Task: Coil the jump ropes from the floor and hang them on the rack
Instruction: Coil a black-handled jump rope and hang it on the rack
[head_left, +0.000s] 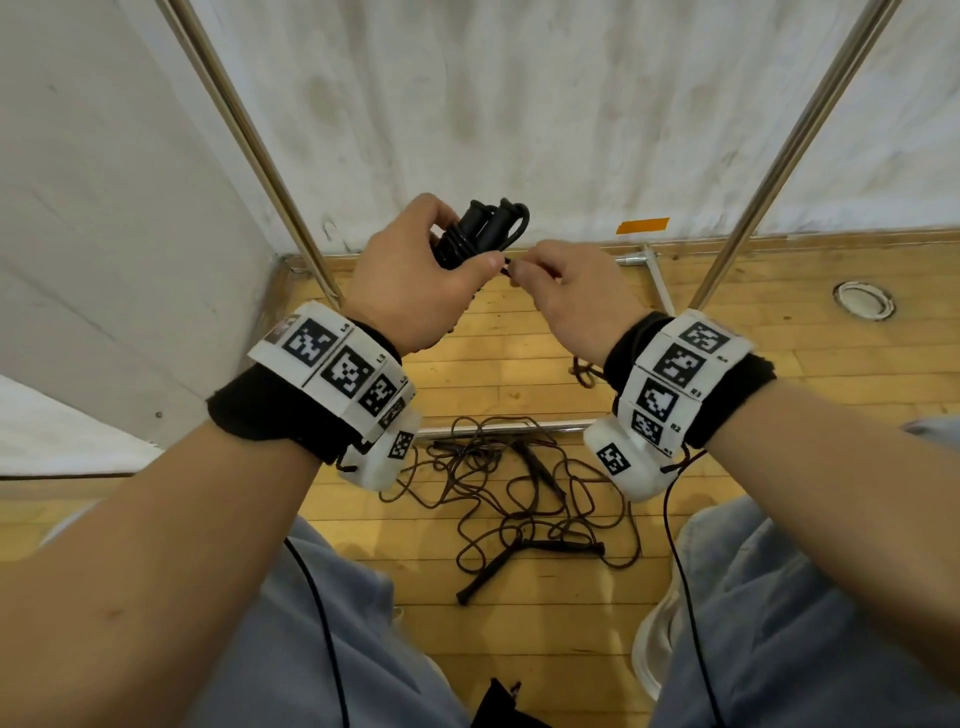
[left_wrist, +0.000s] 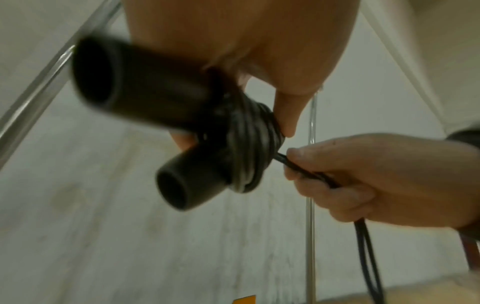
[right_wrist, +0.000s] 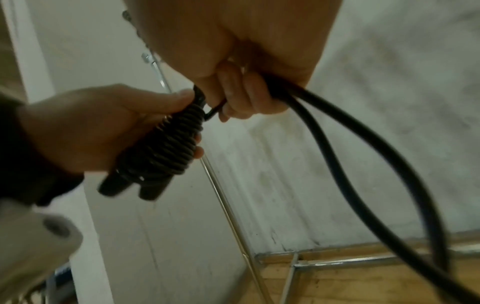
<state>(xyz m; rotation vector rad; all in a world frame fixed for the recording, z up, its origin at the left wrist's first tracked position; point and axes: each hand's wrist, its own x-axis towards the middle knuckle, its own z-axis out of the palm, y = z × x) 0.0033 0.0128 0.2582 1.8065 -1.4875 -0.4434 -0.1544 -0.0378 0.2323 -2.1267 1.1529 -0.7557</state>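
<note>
I have my left hand (head_left: 415, 270) clamped round the black jump rope (left_wrist: 244, 144), its two handles side by side and the cord wound over them in tight turns, held up in front of the rack's steel poles (head_left: 260, 156). My right hand (head_left: 566, 291) pinches the doubled tail of cord just beside the wrap, fingers curled on it, and the loop of that tail hangs down to the right. To finish this step well I judge I should keep the left thumb pressed on the last turn so the coil cannot spring loose, draw the tail snug without jerking, and tuck it under a turn, leaving enough loop to hang. The cord looks smooth, round and rubbery, likely springy; the handles are matt black tubes with hollow ends. Near my feet, more jump ropes (head_left: 519, 499) lie tangled on the pale wooden floor (head_left: 779, 374), thin dark cords and slim handles crossing each other; those are not yet coiled.
</note>
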